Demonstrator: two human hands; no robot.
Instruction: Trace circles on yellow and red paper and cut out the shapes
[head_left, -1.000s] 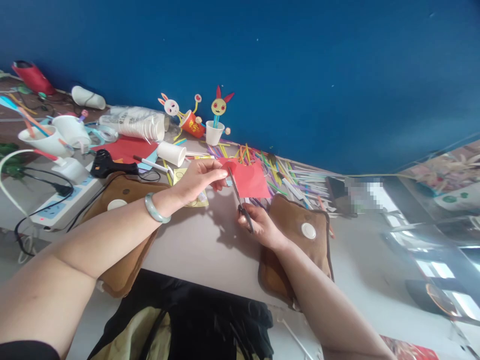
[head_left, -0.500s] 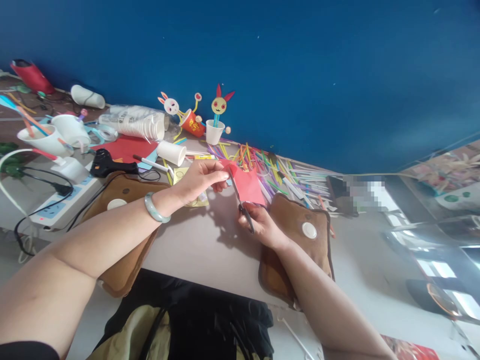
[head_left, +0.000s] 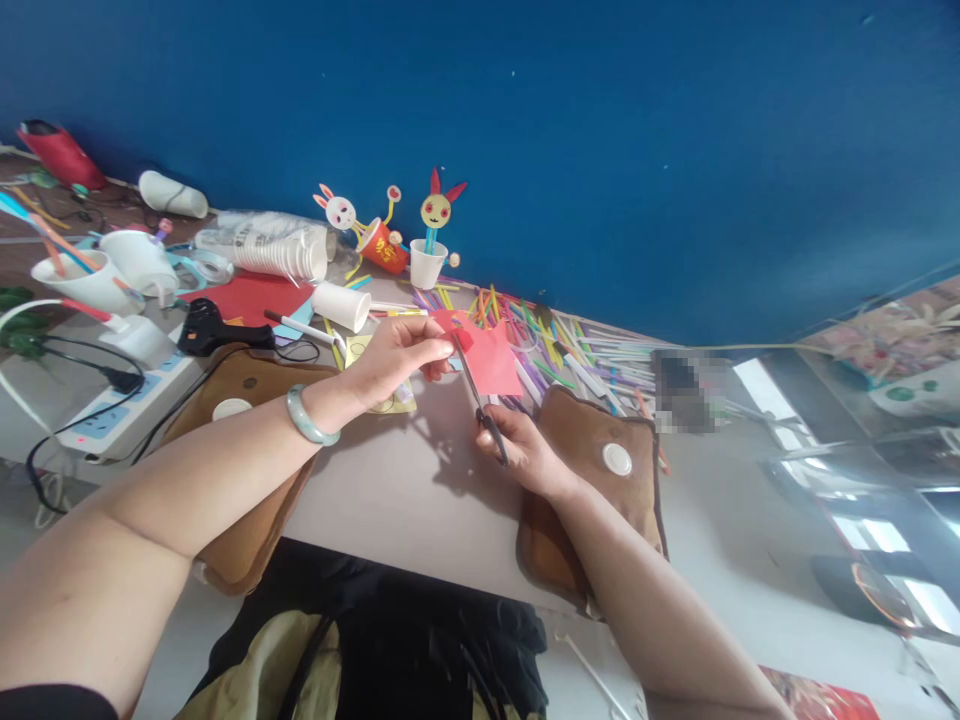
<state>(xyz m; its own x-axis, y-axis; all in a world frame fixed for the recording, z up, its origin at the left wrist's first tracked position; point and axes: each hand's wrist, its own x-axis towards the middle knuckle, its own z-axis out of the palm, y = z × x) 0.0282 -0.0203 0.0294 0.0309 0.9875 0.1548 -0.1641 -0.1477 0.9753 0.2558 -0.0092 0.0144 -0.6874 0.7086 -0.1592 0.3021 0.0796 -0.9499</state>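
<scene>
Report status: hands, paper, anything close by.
Left hand pinching red paper. Right hand holding scissors, blades at paper. Loose straws beyond; brown cushion beside right hand.

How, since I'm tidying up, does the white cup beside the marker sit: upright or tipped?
Tipped: the white cup lies on its side, wider end toward the picture's right.

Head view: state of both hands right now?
Left hand: closed, pinching the red paper between thumb and fingers.
Right hand: closed, holding the scissors.
</scene>
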